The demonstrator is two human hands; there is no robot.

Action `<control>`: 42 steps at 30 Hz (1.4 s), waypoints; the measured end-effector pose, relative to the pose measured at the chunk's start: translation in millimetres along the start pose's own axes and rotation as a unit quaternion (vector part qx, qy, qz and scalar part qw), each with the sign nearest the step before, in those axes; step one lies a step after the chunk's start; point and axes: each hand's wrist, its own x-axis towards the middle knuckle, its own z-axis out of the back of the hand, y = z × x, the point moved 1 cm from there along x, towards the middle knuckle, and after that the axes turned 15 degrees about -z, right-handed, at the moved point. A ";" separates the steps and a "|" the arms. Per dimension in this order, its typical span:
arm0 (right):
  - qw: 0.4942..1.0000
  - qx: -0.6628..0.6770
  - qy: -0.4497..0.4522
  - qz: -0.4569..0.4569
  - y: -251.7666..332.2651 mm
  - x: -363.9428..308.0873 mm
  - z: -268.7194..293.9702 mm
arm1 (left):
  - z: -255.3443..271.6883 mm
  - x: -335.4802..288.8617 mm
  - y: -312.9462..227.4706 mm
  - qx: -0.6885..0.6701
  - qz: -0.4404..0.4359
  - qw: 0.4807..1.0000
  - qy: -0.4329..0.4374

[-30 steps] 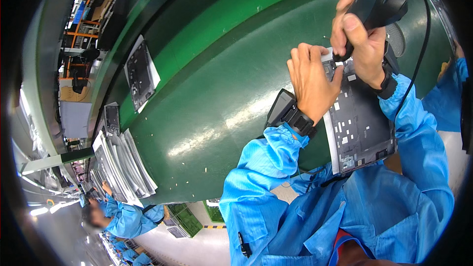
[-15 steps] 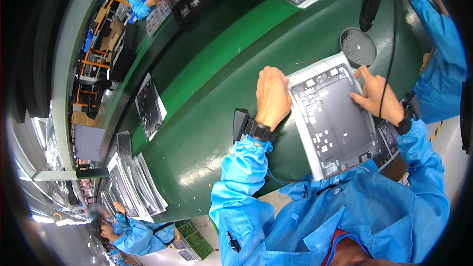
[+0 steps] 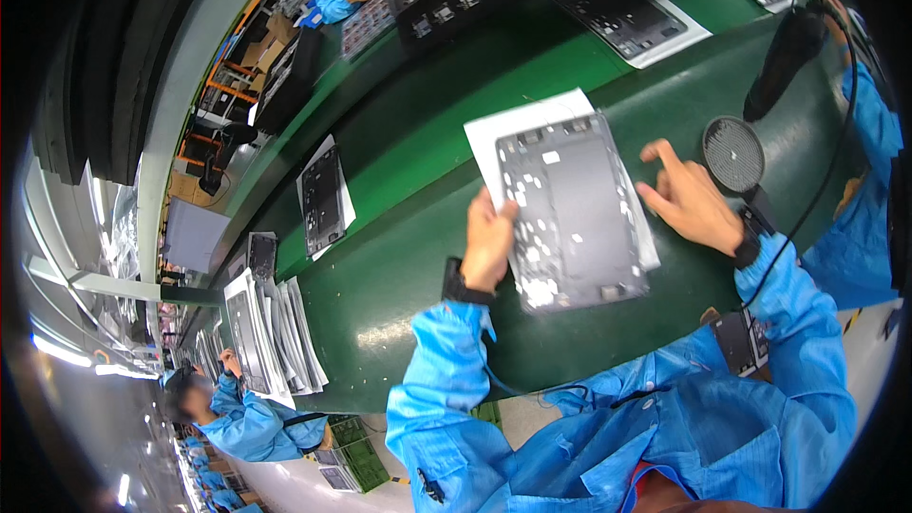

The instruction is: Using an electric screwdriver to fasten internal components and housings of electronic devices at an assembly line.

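A dark grey tablet back housing [image 3: 597, 214], dotted with small white stickers, lies over a white sheet [image 3: 487, 144] whose borders show at its top, left and right. My left hand [image 3: 489, 242] grips the left edge of the housing, thumb on top; its other fingers are mostly hidden. Just off the right edge is my right hand [image 3: 693, 199], its fingers apart and bent, with nothing in them. The housing sits slanted above the green bench, reaching toward its brighter green strip.
Similar housings on white sheets lie on the strip, one at left [image 3: 323, 198] and one at upper right [image 3: 622, 17]. A round perforated grey disc [image 3: 732, 154] and a black arm-like fixture [image 3: 785, 62] stand right. Stacked sheets [image 3: 275, 337] fill the left end, near a co-worker [image 3: 252, 423].
The housing and sheet have moved away from my body, toward the bright strip. My left hand has shifted down to the housing's left edge; my right hand has come off its right side.
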 end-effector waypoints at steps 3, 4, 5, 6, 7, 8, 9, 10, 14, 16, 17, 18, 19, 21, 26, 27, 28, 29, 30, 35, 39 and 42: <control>0.998 -0.035 0.020 0.046 -19.3 -15.8 24.1 | 50.2 82.6 15.5 0.041 0.002 0.997 -0.061; 0.999 -0.032 0.022 0.035 -30.3 -21.4 33.8 | 69.3 109.9 19.1 0.050 -0.001 0.996 -0.073; 0.999 -0.029 0.010 0.023 -37.1 -24.1 45.4 | 105.6 133.1 26.6 0.108 -0.051 0.988 -0.097; 0.999 -0.034 -0.013 -0.008 -49.6 -27.7 64.2 | 113.1 157.9 26.5 0.087 -0.020 0.991 -0.095; 0.999 -0.014 -0.043 -0.019 -52.8 -27.7 80.2 | 146.0 177.1 29.3 0.148 -0.004 0.982 -0.119; 0.995 -0.001 -0.082 -0.055 -62.0 -30.1 94.9 | 139.2 195.3 37.3 0.111 -0.005 0.976 -0.185; 0.992 0.011 -0.111 -0.060 -68.1 -28.6 107.7 | 148.5 208.7 43.4 0.162 -0.016 0.963 -0.215; 0.989 0.027 -0.133 -0.057 -72.0 -20.1 117.5 | 172.2 214.3 48.5 0.217 -0.029 0.942 -0.254; 0.988 0.020 -0.141 -0.056 -70.5 27.4 144.2 | 136.1 217.3 38.4 0.564 -0.081 0.796 -0.202; 0.950 -0.025 -0.294 0.103 -142.8 68.7 146.5 | 80.5 213.7 13.6 0.728 -0.230 0.576 -0.293; 0.974 -0.022 -0.225 0.001 -125.1 105.5 152.3 | 64.7 215.2 5.8 0.694 -0.256 0.639 -0.210; 0.983 -0.019 -0.153 -0.102 -102.6 140.6 154.9 | 47.0 215.4 0.9 0.652 -0.279 0.694 -0.124; 0.984 -0.023 -0.149 -0.096 -96.0 167.1 156.8 | 14.0 218.4 -4.5 0.435 -0.187 0.880 -0.038; 0.971 -0.096 -0.215 -0.039 -111.8 224.2 149.7 | -72.1 224.7 -0.5 -0.021 -0.029 0.996 0.083; 0.931 -0.220 -0.274 -0.096 -147.6 295.5 137.9 | -193.2 251.7 -6.9 -0.142 0.071 0.985 0.065; 0.940 -0.201 -0.249 -0.118 -134.9 297.7 131.1 | -199.4 255.7 -11.1 -0.129 0.081 0.987 0.044; 0.949 -0.183 -0.217 -0.139 -119.5 296.7 119.8 | -198.1 257.1 -9.5 -0.114 0.094 0.989 0.019; 0.946 -0.170 -0.228 -0.158 -124.6 299.2 123.0 | -207.6 258.6 -7.6 -0.092 0.073 0.993 0.000; 0.946 -0.155 -0.243 -0.146 -131.6 300.0 121.3 | -213.8 259.7 -5.5 -0.070 0.052 0.996 -0.018; 0.973 0.022 -0.118 -0.197 -128.4 320.4 128.5 | -199.6 272.4 11.1 -0.097 0.063 0.991 -0.070; 0.970 0.140 0.005 -0.201 -125.1 319.3 136.5 | -155.2 240.0 11.5 0.161 -0.158 0.974 0.003; 0.965 0.166 -0.073 -0.189 -146.2 294.3 146.3 | -83.4 172.1 -27.3 0.540 -0.180 0.801 0.183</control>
